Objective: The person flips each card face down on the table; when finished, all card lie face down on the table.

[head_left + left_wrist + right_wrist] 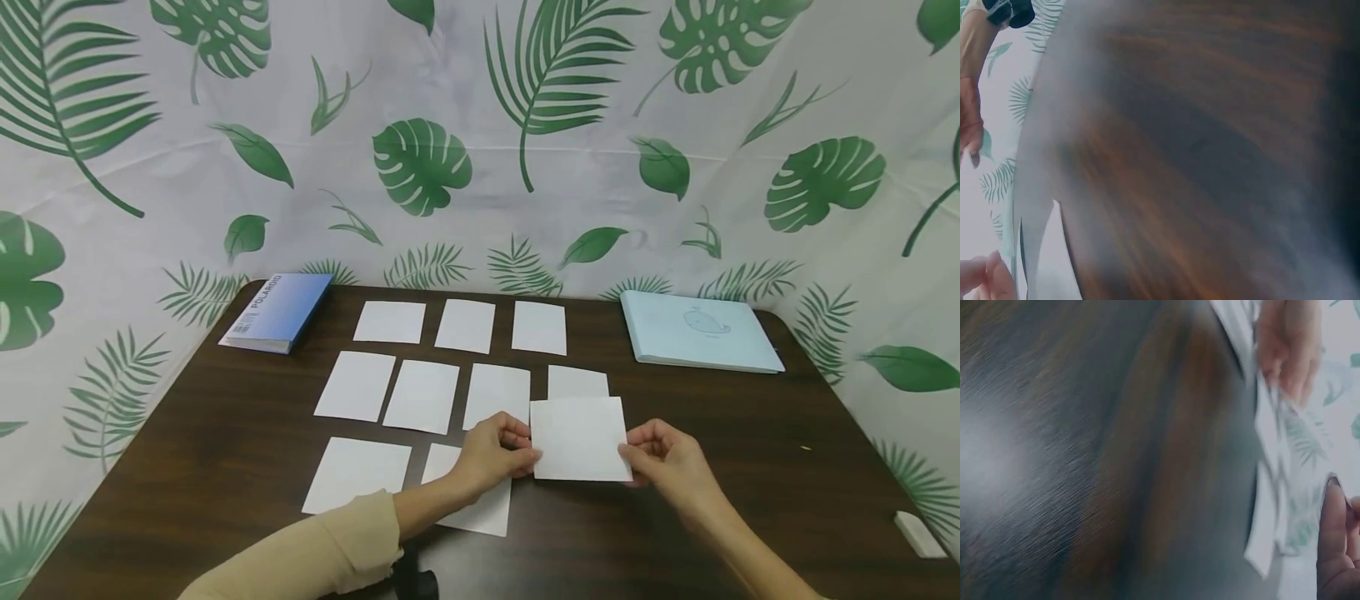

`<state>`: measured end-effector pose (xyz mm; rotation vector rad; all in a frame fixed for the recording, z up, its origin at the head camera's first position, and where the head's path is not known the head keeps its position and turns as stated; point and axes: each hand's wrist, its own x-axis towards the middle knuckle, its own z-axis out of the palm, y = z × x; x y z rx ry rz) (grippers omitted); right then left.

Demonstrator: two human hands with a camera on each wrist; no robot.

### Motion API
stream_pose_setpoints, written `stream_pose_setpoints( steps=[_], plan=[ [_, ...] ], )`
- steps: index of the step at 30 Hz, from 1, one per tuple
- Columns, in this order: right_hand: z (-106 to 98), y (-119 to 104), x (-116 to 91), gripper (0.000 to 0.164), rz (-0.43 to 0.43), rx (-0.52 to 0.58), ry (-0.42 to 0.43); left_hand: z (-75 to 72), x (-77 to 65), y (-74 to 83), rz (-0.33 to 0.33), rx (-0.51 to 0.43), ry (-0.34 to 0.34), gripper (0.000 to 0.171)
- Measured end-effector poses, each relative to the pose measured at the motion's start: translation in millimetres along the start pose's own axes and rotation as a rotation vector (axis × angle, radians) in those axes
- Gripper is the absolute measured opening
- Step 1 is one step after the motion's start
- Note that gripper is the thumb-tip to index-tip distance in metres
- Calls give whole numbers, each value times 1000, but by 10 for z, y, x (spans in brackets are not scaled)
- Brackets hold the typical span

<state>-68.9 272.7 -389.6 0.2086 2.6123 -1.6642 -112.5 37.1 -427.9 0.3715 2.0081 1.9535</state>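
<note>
Both hands hold one white sheet of paper (579, 440) above the dark table. My left hand (495, 454) pinches its left edge between thumb and fingers. At the opposite edge, my right hand (667, 458) grips the lower right part the same way. The held sheet overlaps a white sheet lying behind it (577, 382) in the head view. Under the left wrist, another sheet (480, 508) is partly hidden. In the left wrist view, fingertips of the left hand (988, 278) show at the lower left; the right wrist view is blurred, with the right hand (1338, 550) at its edge.
Several more white sheets (390, 322) lie in rough rows on the brown table (750, 483). A blue Polaroid album (281, 308) lies at the back left, a light blue whale-print album (697, 329) at the back right. A small white block (919, 535) sits near the right edge. Leaf-print cloth (442, 242) hangs behind.
</note>
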Motion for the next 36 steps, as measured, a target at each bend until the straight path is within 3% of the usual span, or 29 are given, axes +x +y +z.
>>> stream_pose_setpoints(
  steps=[4,10,19,22,27,30,36],
  plan=[
    [-23,143,10,18,43,-55,-88,-7,-17,-2,-7,81,-37,20],
    [-8,307,1,20,37,-76,-239,11,-47,4,-51,186,-98,21],
    [-39,389,-22,19,10,-133,-345,44,-63,50,-62,380,-206,20],
    [-41,385,-22,19,10,-155,-361,37,-48,86,-38,506,-249,21],
    [-63,369,9,21,12,-189,-416,35,27,125,0,818,-331,24],
    [-75,369,48,23,-1,-214,-451,47,81,147,-3,937,-379,24],
    [-67,377,95,24,10,-241,-505,71,101,146,-70,954,-410,25]
  ],
)
